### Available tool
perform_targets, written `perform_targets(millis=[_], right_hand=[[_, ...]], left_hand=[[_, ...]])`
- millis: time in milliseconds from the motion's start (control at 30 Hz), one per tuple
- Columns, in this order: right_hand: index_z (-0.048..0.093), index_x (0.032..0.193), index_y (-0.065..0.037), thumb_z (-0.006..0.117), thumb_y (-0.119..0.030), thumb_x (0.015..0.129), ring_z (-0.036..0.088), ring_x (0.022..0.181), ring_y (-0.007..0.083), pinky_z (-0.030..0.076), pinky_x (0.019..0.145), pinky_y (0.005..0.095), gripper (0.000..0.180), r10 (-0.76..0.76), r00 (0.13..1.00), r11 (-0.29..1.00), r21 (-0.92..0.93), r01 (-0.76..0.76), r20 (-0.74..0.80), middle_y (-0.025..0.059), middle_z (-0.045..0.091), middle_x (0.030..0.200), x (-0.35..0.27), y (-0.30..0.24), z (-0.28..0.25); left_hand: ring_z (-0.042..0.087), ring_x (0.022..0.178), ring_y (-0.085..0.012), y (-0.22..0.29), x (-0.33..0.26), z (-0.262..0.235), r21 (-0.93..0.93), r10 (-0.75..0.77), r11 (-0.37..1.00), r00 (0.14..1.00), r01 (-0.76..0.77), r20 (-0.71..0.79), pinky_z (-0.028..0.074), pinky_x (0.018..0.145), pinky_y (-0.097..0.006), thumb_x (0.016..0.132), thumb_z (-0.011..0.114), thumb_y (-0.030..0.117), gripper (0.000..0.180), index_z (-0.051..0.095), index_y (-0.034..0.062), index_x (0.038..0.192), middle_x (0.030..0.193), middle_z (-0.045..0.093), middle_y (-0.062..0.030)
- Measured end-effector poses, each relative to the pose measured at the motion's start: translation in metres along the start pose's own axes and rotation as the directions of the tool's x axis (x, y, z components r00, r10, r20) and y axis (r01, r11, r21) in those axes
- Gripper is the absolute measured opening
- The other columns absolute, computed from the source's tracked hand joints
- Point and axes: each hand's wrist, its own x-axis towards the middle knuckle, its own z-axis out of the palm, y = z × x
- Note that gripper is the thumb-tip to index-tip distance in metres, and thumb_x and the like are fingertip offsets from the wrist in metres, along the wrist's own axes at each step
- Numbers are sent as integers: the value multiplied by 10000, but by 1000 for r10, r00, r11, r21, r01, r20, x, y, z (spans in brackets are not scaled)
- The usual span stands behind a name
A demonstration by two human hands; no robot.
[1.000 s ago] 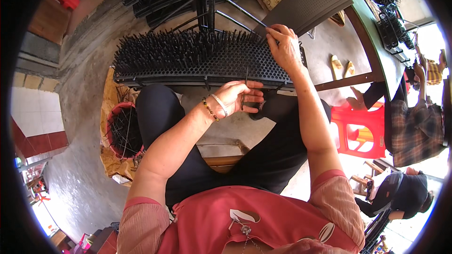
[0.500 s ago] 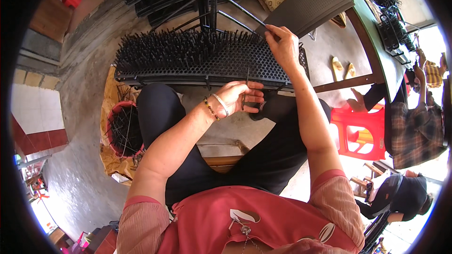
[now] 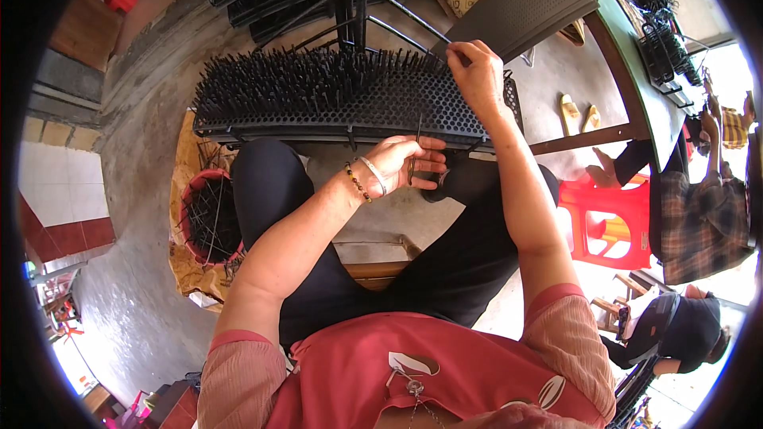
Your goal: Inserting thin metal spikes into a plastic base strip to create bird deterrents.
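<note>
A long black perforated tray (image 3: 413,115) lies across in front of my knees. Many thin black upright pegs (image 3: 270,83) fill its left part, while bare holes show toward the right. My left hand (image 3: 407,165) is palm up just below the tray's near edge. Across its fingers lies a thin dark metal tool (image 3: 419,125), its tip pointing up; whether it is scissors or tweezers I cannot tell. Above the tray's right end, my right hand (image 3: 477,79) has its thumb and forefinger pinched together; anything between them is too small to make out.
Beside my left knee stands a red bucket (image 3: 213,218) of thin dark rods. Behind the tray rise a black metal stand (image 3: 360,16) and grey perforated panels (image 3: 524,8). To the right are a table (image 3: 636,103), a red stool (image 3: 608,226) and other people (image 3: 703,222).
My right hand has shifted very slightly, its fingers curling closer together over the tray's right end. My left hand and the metal tool stay in place.
</note>
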Motion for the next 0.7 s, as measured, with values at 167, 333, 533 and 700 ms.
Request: perform_targets(millis=[167,333,533,700], right_hand=[[676,897,-4,647,-91,801,645,704,220,501,643,303,133,-75,991,997,-20,77,112,116,630,798,3,-2,-12],[678,896,-1,653,-100,799,648,699,219,501,649,298,141,36,991,999,1,-36,131,129,644,798,1,-1,-22],[681,893,-2,665,-108,794,641,675,206,495,644,285,147,58,995,997,54,-62,80,131,651,780,3,4,-20],[686,906,-33,669,-116,799,614,669,206,479,619,295,137,-16,997,997,70,11,81,105,644,816,1,6,-18]], left_hand=[[601,986,-243,-1,0,0,-8,6,1000,1000,-6,6,542,795,-438,886,349,56,356,481,-31,1205,1053,574,-138],[601,986,-252,-1,-1,1,0,5,1000,1000,-5,4,542,794,-439,885,343,52,355,488,-35,1198,1048,574,-138],[582,1049,-257,0,0,1,48,-21,999,1000,21,-6,493,889,-479,918,330,65,362,489,-22,1232,1119,585,-137],[580,1049,-266,1,-1,2,50,-34,998,999,35,-19,490,895,-477,924,320,67,364,479,-24,1239,1120,582,-147]])
